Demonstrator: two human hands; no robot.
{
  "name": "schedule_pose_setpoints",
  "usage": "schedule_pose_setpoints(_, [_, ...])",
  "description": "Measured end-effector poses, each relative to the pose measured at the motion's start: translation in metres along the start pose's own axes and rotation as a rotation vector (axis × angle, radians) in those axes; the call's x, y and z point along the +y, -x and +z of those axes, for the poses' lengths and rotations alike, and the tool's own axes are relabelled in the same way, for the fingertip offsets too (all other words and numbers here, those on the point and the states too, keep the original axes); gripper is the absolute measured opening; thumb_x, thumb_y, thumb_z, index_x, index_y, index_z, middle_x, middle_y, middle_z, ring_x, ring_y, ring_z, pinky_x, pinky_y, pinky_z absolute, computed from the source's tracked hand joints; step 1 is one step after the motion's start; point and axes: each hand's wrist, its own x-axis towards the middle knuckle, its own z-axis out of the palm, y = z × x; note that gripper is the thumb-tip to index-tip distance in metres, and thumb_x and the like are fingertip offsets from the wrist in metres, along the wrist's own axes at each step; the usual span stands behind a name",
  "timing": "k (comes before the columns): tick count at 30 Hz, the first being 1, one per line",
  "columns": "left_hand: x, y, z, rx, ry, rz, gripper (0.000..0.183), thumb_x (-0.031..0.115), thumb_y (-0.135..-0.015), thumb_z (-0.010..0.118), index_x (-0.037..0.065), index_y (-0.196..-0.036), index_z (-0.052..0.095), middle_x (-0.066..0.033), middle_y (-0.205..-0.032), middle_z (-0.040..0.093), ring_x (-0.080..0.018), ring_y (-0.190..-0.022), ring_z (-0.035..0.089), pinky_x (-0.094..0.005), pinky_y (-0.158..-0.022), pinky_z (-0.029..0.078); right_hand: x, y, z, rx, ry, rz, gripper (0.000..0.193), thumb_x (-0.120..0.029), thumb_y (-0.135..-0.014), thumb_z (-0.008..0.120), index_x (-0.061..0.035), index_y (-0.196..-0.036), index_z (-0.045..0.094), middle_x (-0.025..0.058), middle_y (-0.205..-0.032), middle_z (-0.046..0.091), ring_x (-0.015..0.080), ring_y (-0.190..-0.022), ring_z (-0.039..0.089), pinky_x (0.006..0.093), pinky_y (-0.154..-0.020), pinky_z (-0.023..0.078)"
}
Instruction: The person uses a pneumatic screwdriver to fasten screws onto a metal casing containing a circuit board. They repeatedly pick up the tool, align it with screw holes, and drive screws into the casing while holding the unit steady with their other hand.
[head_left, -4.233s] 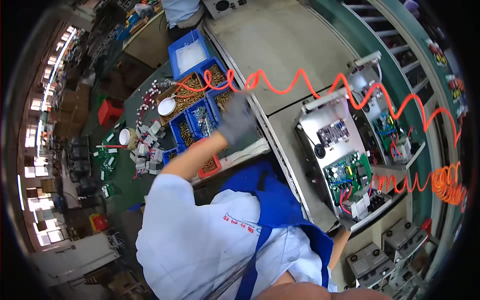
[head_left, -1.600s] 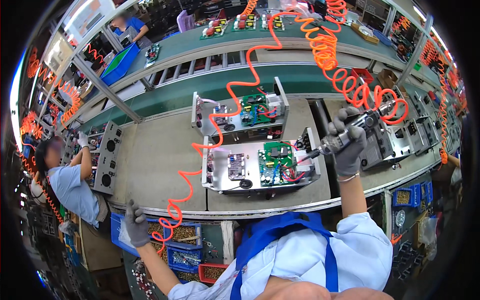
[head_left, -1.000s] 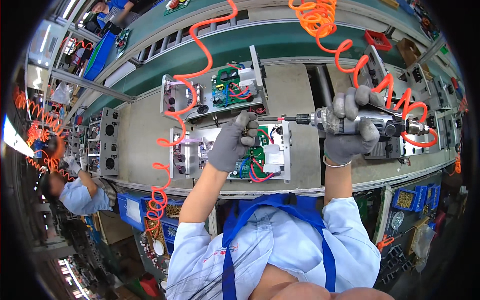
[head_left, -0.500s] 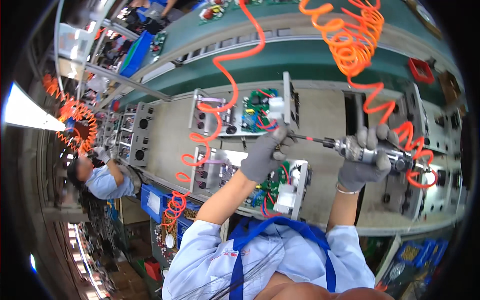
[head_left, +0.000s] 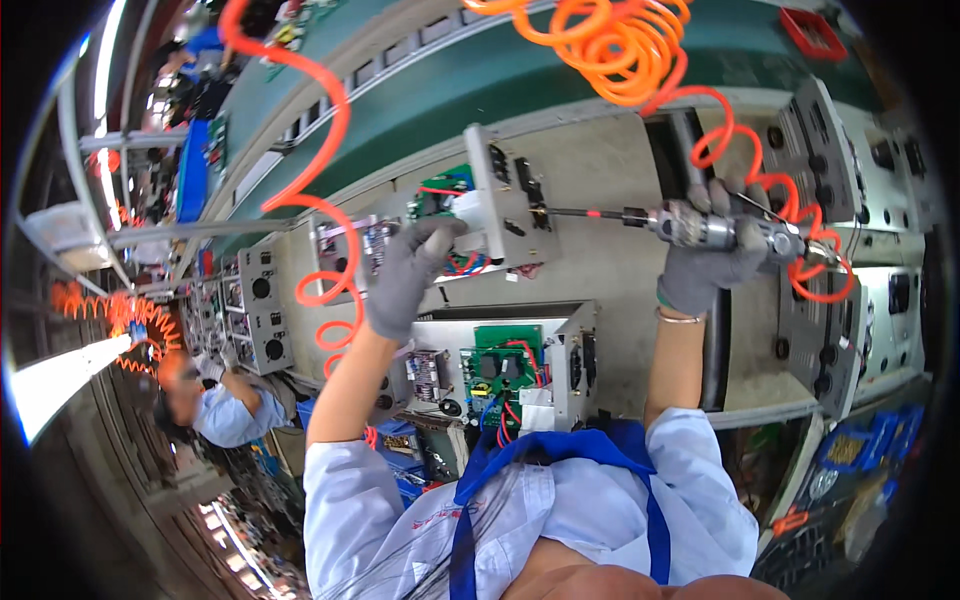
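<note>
My right hand [head_left: 705, 250], in a grey glove, is wrapped around a silver air screwdriver [head_left: 695, 228]. Its long bit points left, and the tip meets the end panel [head_left: 497, 190] of the farther metal chassis [head_left: 340, 228] by black fittings. My left hand [head_left: 405, 280], also gloved in grey, bends its fingers over the near side of that chassis, beside its green circuit board [head_left: 440, 195]; the glove hides part of the inside. Closer to me sits a second open chassis [head_left: 565, 325] with a green board [head_left: 505, 365], wires and white parts.
Orange coiled air hoses [head_left: 620, 50] hang above the bench, and a red hose [head_left: 320, 95] drops near my left arm. More metal chassis [head_left: 885, 310] stand at the right. A red bin [head_left: 812, 35] lies far right. At the left another person [head_left: 235, 410] works beside further units.
My left hand has left the bit tip and moved left onto the farther chassis. The screwdriver's tip has moved to that chassis's end panel. The view has shifted.
</note>
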Motion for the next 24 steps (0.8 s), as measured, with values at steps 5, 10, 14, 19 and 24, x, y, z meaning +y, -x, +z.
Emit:
schedule_pose_setpoints(5, [0.006,-0.045,-0.004,-0.038,-0.871,0.303,0.099,0.050,-0.059,0.085,-0.002,-0.133,0.045,-0.0210,-0.114,0.062,-0.0300,-0.102,0.064,-0.0379,-0.089,0.050,0.027,-0.010,-0.041,-0.164,-0.222,0.089,0.043,-0.024,-0.080,0.054,-0.0063,-0.119,0.052,0.0143,-0.106,0.061,0.0192,-0.084,0.060,0.0385,-0.072,0.054])
schedule_pose_setpoints(10, [0.024,-0.070,0.003,-0.337,-1.066,-0.051,0.103,0.037,-0.053,0.089,0.002,-0.136,0.041,-0.0168,-0.114,0.065,-0.0291,-0.104,0.065,-0.0394,-0.092,0.049,0.044,0.004,-0.044,-0.131,-0.172,0.118,0.039,-0.018,-0.084,0.053,-0.0069,-0.122,0.052,0.0146,-0.107,0.061,0.0169,-0.082,0.059,0.0370,-0.071,0.053])
schedule_pose_setpoints(14, [0.025,-0.073,0.012,-0.308,-1.097,-0.092,0.097,0.040,-0.053,0.087,0.004,-0.132,0.044,-0.0172,-0.110,0.065,-0.0311,-0.098,0.065,-0.0408,-0.086,0.051,0.051,0.006,-0.045,-0.036,-0.152,0.119,0.039,-0.017,-0.084,0.053,-0.0073,-0.122,0.052,0.0149,-0.106,0.060,0.0173,-0.080,0.059,0.0378,-0.071,0.053])
schedule_pose_setpoints(19, [-0.002,-0.050,0.013,-0.120,-0.994,0.044,0.093,0.039,-0.050,0.087,0.006,-0.127,0.048,-0.0210,-0.107,0.061,-0.0363,-0.095,0.064,-0.0443,-0.079,0.052,0.056,0.006,-0.050,-0.050,-0.205,0.170,0.039,-0.017,-0.084,0.054,-0.0075,-0.122,0.052,0.0144,-0.107,0.060,0.0173,-0.081,0.060,0.0381,-0.071,0.053])
schedule_pose_setpoints(24, [-0.003,-0.051,0.014,-0.103,-1.009,0.078,0.096,0.038,-0.049,0.088,0.004,-0.128,0.047,-0.0203,-0.107,0.061,-0.0363,-0.093,0.064,-0.0435,-0.079,0.052,0.055,0.005,-0.046,-0.008,-0.157,0.167,0.038,-0.017,-0.083,0.054,-0.0075,-0.120,0.052,0.0134,-0.105,0.060,0.0167,-0.081,0.057,0.0370,-0.072,0.052])
